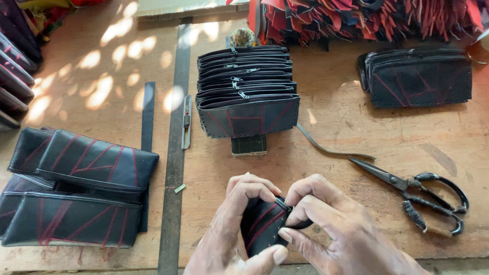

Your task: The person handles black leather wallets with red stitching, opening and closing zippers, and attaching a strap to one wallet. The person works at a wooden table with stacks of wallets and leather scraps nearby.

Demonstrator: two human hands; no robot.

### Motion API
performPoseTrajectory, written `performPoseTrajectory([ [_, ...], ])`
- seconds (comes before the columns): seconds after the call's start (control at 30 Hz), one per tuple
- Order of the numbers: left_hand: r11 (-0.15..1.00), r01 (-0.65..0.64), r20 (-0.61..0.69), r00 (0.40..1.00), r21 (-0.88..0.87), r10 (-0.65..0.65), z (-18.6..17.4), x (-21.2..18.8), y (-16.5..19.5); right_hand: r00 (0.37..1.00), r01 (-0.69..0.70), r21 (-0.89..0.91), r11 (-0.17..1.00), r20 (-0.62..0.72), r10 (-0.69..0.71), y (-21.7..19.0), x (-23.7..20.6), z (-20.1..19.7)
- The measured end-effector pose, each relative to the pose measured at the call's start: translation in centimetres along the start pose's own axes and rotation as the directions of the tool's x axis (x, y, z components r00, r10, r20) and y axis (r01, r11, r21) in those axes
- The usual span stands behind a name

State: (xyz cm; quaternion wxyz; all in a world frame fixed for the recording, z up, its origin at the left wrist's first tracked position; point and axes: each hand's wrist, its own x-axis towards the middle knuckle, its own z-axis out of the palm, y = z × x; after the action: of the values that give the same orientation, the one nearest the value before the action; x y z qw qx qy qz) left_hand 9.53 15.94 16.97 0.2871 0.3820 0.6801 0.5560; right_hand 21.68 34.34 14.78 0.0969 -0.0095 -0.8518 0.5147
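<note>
A: Surface?
B: Wooden table, sun-dappled, near centre: left hand and right hand both closed on one black pouch with red stitching.
A: Counts?
B: One pair of scissors right; one utility knife; three finished pouches left; one upright pouch stack far centre.

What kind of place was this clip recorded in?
Most likely a small leather-goods workshop. Both hands work a black pouch with red stitching over a wooden workbench. Stacks of matching zipped pouches, heavy scissors and a heap of red and black offcuts lie around.
</note>
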Motion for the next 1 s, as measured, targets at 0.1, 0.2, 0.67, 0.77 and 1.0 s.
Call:
performPoseTrajectory([
  [0.1,0.998,0.047,0.023,0.999,-0.049,-0.046,0.2,-0.6,-0.9,1.000,0.018,0.034,0.999,0.010,-0.018,0.1,0.3,-0.6],
  [0.2,0.989,0.035,0.054,0.998,-0.144,-0.027,-0.2,-1.2,-2.1,0.999,-0.038,0.139,0.990,0.000,0.038,0.6,0.7,-1.8],
  [0.67,0.998,-0.052,0.030,0.998,-0.032,0.053,-0.8,-2.2,-3.8,0.889,-0.451,0.425,0.785,0.296,0.350,2.0,2.5,-1.7],
  [0.77,0.994,-0.105,0.044,0.994,0.005,0.104,-1.0,-2.2,-4.1,0.891,-0.443,0.433,0.785,0.308,0.333,2.1,2.6,-1.5],
  [1.0,0.993,-0.085,0.013,0.996,-0.077,0.086,-0.8,-2.6,-5.1,0.885,-0.447,0.491,0.748,0.362,0.291,3.5,2.5,-0.9],
])
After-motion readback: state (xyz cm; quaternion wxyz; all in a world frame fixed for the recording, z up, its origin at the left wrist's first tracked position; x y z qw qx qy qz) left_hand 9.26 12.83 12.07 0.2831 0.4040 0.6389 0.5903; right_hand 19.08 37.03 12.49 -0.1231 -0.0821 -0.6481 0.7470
